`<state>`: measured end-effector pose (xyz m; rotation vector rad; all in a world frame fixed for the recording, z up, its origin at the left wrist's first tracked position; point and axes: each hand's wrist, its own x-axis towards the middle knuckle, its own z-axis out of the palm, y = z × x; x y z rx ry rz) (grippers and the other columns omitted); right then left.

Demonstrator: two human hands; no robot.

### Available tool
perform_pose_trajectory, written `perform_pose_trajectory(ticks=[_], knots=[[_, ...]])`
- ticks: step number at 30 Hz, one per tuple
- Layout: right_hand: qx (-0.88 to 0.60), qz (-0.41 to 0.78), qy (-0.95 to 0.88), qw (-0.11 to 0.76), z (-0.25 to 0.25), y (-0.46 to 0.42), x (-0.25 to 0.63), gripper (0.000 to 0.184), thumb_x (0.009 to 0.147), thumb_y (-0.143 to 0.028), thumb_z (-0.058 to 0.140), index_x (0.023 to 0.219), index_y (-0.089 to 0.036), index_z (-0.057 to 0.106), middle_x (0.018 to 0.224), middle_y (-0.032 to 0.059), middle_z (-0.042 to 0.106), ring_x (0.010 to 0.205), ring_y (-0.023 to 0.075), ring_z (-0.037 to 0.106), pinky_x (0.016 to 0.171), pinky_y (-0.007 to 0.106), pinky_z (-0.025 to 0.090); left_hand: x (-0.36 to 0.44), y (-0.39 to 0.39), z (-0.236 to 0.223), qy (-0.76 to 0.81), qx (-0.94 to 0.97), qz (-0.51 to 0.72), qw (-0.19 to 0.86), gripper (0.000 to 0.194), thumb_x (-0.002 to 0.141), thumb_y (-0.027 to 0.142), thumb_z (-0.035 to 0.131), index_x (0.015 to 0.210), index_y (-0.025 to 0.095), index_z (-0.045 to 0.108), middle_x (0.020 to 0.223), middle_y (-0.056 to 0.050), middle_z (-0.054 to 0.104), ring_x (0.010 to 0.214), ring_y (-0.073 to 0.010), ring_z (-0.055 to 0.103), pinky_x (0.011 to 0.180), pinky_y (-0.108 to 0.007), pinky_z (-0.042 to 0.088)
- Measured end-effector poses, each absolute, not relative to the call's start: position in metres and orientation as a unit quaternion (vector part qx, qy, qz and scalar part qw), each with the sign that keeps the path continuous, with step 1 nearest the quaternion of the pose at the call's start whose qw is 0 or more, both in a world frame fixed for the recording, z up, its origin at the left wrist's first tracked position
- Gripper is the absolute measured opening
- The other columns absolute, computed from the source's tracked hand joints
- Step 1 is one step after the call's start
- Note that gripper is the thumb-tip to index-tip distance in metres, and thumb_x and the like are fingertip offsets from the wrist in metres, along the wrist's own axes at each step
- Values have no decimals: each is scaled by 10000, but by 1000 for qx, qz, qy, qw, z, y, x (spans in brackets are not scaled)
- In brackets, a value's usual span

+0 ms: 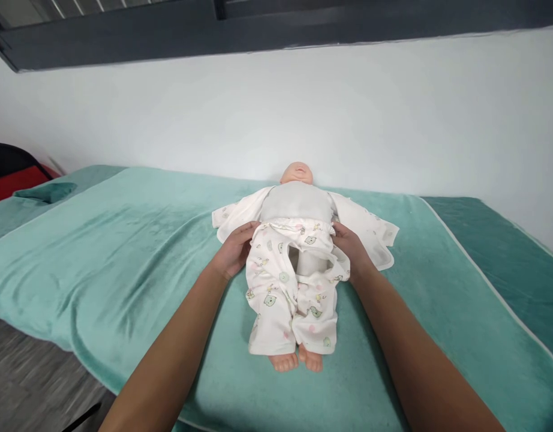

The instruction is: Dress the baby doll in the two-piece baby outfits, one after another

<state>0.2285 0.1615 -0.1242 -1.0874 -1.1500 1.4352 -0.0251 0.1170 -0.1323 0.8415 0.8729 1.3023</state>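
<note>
A baby doll (296, 201) lies on its back on the teal blanket (132, 252), head toward the wall, bare feet toward me. It wears white printed trousers (289, 288), and an open white top (370, 231) is spread under its grey torso. My left hand (234, 249) grips the waistband at the doll's left-side hip in view. On the other side my right hand (351, 249) holds the waistband too. Both hands are closed on the cloth, fingers curled around the trousers' top edge.
The blanket covers a bed that runs along a white wall (393, 120). A folded teal cloth (47, 192) lies at the far left, beside a red and black object (11, 177). A darker teal cover (496, 252) shows at the right. Grey floor (29, 378) lies lower left.
</note>
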Motion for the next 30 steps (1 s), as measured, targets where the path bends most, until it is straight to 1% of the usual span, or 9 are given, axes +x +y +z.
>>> perform_pose_trajectory(ticks=[2,5,9,13,16,18,22,27,30], knots=[[-465,576,-471,480,-123,162,228,313,548,-273,692,857,-231,704,963,27,790,899,265,709,739,335,541,-26,116,-132,379,375,563,632,208,707,227,786,884,147,712,773,-7,659,654,-118,575,603,-230,425],[-480,565,-475,475,-120,163,229,335,532,-259,670,861,-231,724,928,16,792,861,258,707,736,332,540,-27,115,-131,379,382,558,632,273,664,201,785,925,154,718,776,-1,656,661,-119,582,610,-228,428],[-472,566,-484,472,-120,162,229,315,570,-277,667,875,-233,735,897,14,789,868,258,708,752,341,543,-24,114,-131,388,377,589,601,275,630,193,810,882,186,699,755,26,653,635,-106,567,603,-223,417],[-482,555,-493,466,-121,162,230,299,608,-322,684,887,-232,743,877,17,787,847,259,710,739,346,543,-19,119,-131,412,376,629,542,273,610,211,816,853,200,693,665,56,601,588,-91,514,580,-218,385],[-491,550,-493,462,-122,162,229,305,621,-356,700,892,-226,754,873,19,789,823,256,708,703,335,540,-15,126,-132,415,365,658,511,293,586,212,833,844,196,695,702,53,627,631,-94,539,613,-218,402],[-495,547,-493,462,-123,162,229,293,629,-348,694,885,-219,758,873,21,789,823,256,708,689,329,538,-13,131,-131,413,356,674,498,305,572,219,848,835,191,696,737,47,649,660,-98,557,638,-222,418],[-490,564,-475,465,-124,162,229,293,636,-330,689,896,-216,761,856,22,786,851,270,714,712,347,555,-9,144,-125,426,342,686,480,324,574,271,865,833,181,692,742,39,658,665,-108,566,654,-234,435],[-484,574,-462,471,-126,164,228,291,647,-326,679,911,-230,754,826,11,782,843,266,716,736,356,559,-5,166,-109,457,374,683,429,324,602,333,857,833,184,685,738,24,659,684,-128,570,652,-241,437],[-482,567,-478,467,-127,167,229,284,661,-338,653,911,-233,737,821,10,777,832,256,704,696,333,541,-4,174,-110,476,386,666,425,292,624,348,843,806,187,681,719,29,640,656,-119,536,623,-233,412]])
